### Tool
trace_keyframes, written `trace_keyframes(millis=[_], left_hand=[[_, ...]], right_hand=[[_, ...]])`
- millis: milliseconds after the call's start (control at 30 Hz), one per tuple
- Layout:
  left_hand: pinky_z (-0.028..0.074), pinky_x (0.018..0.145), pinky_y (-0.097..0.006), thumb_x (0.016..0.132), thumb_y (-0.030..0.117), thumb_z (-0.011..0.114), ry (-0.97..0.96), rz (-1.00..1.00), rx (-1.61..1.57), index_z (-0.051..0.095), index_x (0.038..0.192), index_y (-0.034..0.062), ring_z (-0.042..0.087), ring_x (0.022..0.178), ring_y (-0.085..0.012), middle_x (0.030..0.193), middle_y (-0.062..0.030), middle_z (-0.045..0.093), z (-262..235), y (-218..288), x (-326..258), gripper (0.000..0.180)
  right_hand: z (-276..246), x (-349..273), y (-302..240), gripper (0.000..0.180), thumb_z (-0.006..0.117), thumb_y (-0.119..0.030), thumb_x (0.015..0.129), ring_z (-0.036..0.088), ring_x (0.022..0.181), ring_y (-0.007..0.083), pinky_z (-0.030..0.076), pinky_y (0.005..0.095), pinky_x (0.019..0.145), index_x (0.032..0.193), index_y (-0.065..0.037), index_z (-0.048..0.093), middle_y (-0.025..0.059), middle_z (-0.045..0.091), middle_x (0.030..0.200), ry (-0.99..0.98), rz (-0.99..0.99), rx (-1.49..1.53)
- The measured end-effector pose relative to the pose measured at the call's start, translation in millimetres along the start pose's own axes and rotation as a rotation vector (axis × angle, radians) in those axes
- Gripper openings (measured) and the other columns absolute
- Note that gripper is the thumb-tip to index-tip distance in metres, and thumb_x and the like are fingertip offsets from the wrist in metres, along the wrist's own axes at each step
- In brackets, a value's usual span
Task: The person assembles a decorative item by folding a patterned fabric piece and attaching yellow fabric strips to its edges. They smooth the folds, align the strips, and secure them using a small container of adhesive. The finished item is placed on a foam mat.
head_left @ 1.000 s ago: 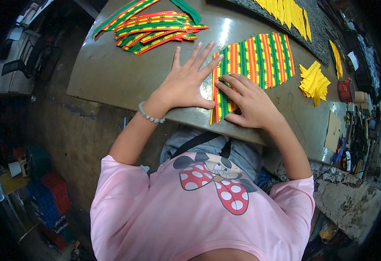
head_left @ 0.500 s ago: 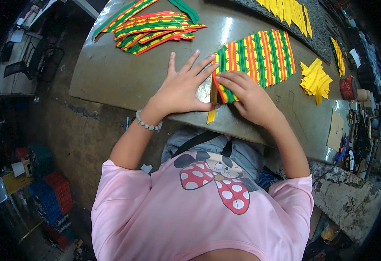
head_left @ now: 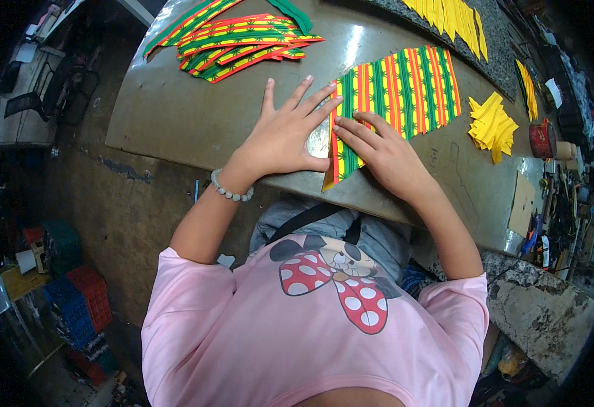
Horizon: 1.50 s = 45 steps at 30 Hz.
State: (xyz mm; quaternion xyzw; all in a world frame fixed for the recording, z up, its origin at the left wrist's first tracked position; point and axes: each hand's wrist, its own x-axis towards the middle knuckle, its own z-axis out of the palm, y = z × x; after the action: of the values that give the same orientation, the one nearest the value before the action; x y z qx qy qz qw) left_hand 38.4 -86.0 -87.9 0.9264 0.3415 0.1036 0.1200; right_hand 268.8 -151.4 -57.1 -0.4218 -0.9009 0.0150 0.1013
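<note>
Striped strips in green, yellow and red with dark leaf shapes lie side by side, forming a fan-like panel (head_left: 412, 88) on the metal table (head_left: 175, 122). My left hand (head_left: 280, 139) is spread flat at the panel's left edge, its fingertips touching the leftmost strip. Across the near part of that edge rests my right hand (head_left: 395, 159), fingers stretched out and pressing on the strips. Beneath the leftmost strip, a thin yellow strip (head_left: 325, 184) peeks out at the near end; most of it is hidden.
A loose pile of striped strips (head_left: 236, 44) lies at the far left. Yellow strips (head_left: 446, 24) hang over a dark stone slab at the back, and a yellow bundle (head_left: 492, 129) sits to the right. Beyond it stands a red round container (head_left: 543, 139). The table's near edge borders my lap.
The leftmost striped strip's near end, folded up under my right fingers before, now lies flat over the yellow strip. My right fingers have straightened onto it; my left hand has barely moved.
</note>
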Motion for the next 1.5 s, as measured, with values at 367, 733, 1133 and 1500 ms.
trace_keyframes(millis=[367, 733, 1133, 1500], left_hand=[[0.006, 0.114, -0.077, 0.075, 0.07, 0.069, 0.029, 0.085, 0.013, 0.04, 0.156, 0.0186, 0.024, 0.153, -0.0347, 0.163, -0.0055, 0.034, -2, 0, -12, 0.1], [0.006, 0.118, -0.072, 0.069, 0.06, 0.073, 0.007, 0.075, 0.004, 0.035, 0.158, 0.02, 0.02, 0.155, -0.0333, 0.164, -0.0063, 0.033, -3, 3, -14, 0.104], [0.005, 0.117, -0.073, 0.071, 0.065, 0.071, 0.032, 0.082, 0.025, 0.035, 0.158, 0.0197, 0.021, 0.154, -0.0335, 0.164, -0.0068, 0.032, -2, 5, -16, 0.104], [0.002, 0.116, -0.074, 0.076, 0.077, 0.065, 0.012, 0.034, 0.0, 0.035, 0.157, 0.0149, 0.019, 0.155, -0.0351, 0.165, -0.0093, 0.03, 1, 20, -26, 0.107]], right_hand=[[-7, 0, -7, 0.049, 0.061, -0.013, 0.086, 0.05, 0.13, 0.0337, 0.038, 0.0503, 0.114, 0.134, -0.001, 0.058, 0.0112, 0.055, 0.14, -0.043, -0.039, -0.1], [3, -15, -23, 0.047, 0.057, -0.011, 0.086, 0.053, 0.127, 0.0313, 0.047, 0.0419, 0.107, 0.132, 0.001, 0.058, 0.0136, 0.057, 0.134, 0.021, -0.004, 0.022], [-2, -11, -30, 0.048, 0.06, -0.012, 0.086, 0.05, 0.131, 0.033, 0.045, 0.0424, 0.109, 0.132, 0.0, 0.058, 0.0141, 0.055, 0.136, -0.039, 0.005, -0.057], [-1, -19, -30, 0.045, 0.064, -0.008, 0.084, 0.056, 0.124, 0.034, 0.05, 0.0424, 0.103, 0.127, 0.003, 0.061, 0.0173, 0.06, 0.128, 0.045, -0.002, 0.167]])
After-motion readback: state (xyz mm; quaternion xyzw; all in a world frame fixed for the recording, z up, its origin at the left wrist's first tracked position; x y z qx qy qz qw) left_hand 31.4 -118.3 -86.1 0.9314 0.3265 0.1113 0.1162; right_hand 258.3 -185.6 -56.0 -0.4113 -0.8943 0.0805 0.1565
